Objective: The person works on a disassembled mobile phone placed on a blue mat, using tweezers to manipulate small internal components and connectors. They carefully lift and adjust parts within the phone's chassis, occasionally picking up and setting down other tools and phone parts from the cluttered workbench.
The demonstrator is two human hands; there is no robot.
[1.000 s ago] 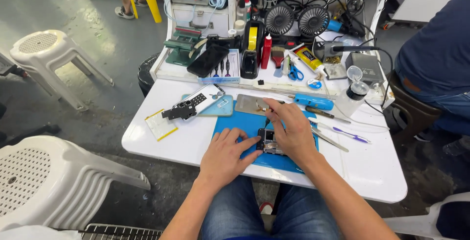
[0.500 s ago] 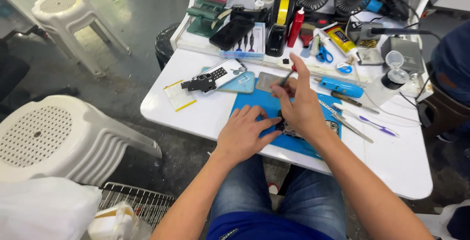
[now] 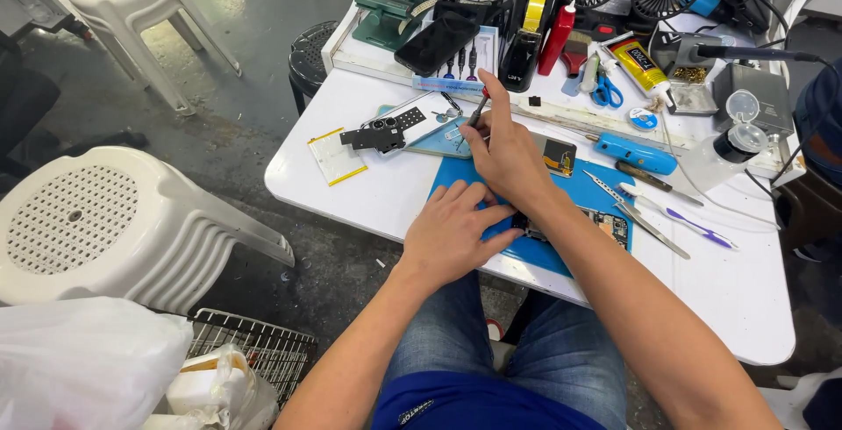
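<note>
My right hand (image 3: 509, 154) has its fingers closed around a thin screwdriver (image 3: 477, 114), with the pointer finger sticking up along it. The tip of the screwdriver points down at the open phone (image 3: 410, 120), which lies just left of the hand, on the far left part of the white table (image 3: 728, 298). A black part (image 3: 374, 138) sits on the left end of that phone. My left hand (image 3: 452, 233) lies flat with its fingers spread open, pressing on the near left corner of the blue mat (image 3: 579, 193). A small circuit board (image 3: 614, 224) sits on the mat, right of my hands. A blue tool (image 3: 636, 153) and tweezers (image 3: 636, 213) lie further right. A small yellow-edged card (image 3: 336, 156) lies left of the phone.
</note>
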